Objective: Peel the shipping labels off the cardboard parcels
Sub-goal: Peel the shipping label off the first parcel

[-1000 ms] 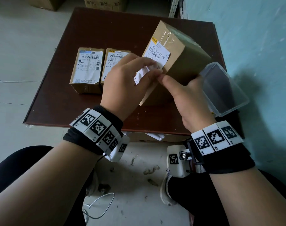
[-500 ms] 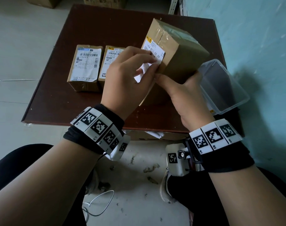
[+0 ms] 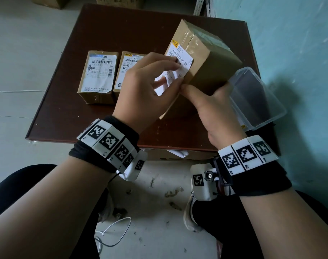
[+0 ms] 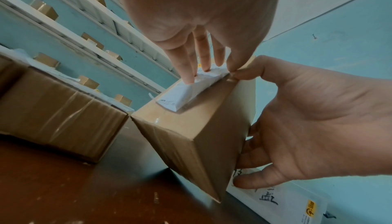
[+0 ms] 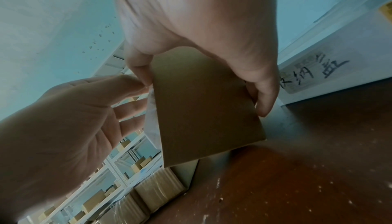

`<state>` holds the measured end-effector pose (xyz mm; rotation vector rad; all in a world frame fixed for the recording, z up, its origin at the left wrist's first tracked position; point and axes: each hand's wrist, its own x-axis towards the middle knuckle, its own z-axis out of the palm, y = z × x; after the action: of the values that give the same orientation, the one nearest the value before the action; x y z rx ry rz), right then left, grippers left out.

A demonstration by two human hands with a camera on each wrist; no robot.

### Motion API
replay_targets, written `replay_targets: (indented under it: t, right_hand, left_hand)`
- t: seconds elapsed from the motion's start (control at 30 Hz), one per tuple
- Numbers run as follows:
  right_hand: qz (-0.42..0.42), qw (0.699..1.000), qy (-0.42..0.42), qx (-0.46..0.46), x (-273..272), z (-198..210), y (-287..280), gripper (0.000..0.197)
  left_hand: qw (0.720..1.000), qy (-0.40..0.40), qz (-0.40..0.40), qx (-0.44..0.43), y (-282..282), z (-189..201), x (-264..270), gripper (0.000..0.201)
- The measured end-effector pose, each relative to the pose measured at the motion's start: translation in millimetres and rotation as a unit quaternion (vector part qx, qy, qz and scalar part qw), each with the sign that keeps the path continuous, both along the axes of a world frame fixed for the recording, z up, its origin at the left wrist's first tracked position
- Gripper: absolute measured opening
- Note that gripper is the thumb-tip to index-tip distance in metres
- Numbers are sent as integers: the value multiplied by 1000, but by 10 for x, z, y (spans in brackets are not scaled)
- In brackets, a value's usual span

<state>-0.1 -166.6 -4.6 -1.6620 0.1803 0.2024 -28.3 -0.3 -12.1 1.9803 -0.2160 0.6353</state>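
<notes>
A brown cardboard parcel point(image 3: 211, 60) stands tilted on one edge on the table. My right hand point(image 3: 198, 94) grips it from the right, thumb on the near edge and fingers behind it. Its white shipping label point(image 3: 180, 58) is still stuck at the top, while the lower part is lifted and crumpled. My left hand point(image 3: 175, 75) pinches that loose part between thumb and fingers. In the left wrist view the fingertips point(image 4: 188, 76) press on the curled label point(image 4: 182, 96). The right wrist view shows the parcel's plain side point(image 5: 201, 110) and little of the label.
Two smaller parcels point(image 3: 98, 77) point(image 3: 128, 71) with labels lie side by side at the left of the dark brown table point(image 3: 66, 113). A clear plastic tub point(image 3: 256, 98) sits at the right edge against the blue wall. More boxes stand on the floor beyond the table.
My left fingers have crept a little higher up the label, and its loose lower part is more bunched. My right hand keeps its hold on the tilted parcel.
</notes>
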Motion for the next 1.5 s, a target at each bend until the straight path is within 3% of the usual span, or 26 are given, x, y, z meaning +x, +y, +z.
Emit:
replay_targets:
  t: [0.1,0.3,0.4,0.53,0.7,0.83,0.97,1.1,1.27,1.5]
  right_hand:
    - [6,1000,15,22,-12,23,4,104]
    - [4,997,38,69,-25,160,0,128]
    - [4,995,48,91,-24,226,-23,97]
    - [-15,994,61,86,-29,227,-36,113]
    - [-13,994,51,94,-25,254,-37,95]
    - [-20,994,39,104,-8,232,-39,108]
    - [-3,994,17,107,-5,246,-63,98]
    - [-22,996,-10,82,19,202,-63,141]
    - [-27,997,-26,71,57,191,-113,108]
    - [-30,994,-103,-2,62,167,-128,96]
  left_hand:
    - [1000,12,-15,5,18,23,-5,27]
    - [1000,22,3,11,12,31,-23,29]
    - [1000,25,15,-8,-46,42,-42,24]
    - [999,4,48,-16,-130,68,-56,22]
    - [997,7,69,-28,-148,84,-50,24]
    - [996,2,74,-41,-164,70,-38,24]
    - [996,-8,81,-41,-159,54,-25,25]
    - [995,-14,87,-51,-207,37,-34,21]
    - [993,-15,93,-66,-198,25,-21,19]
    - [992,-41,96,-67,-224,24,-11,15]
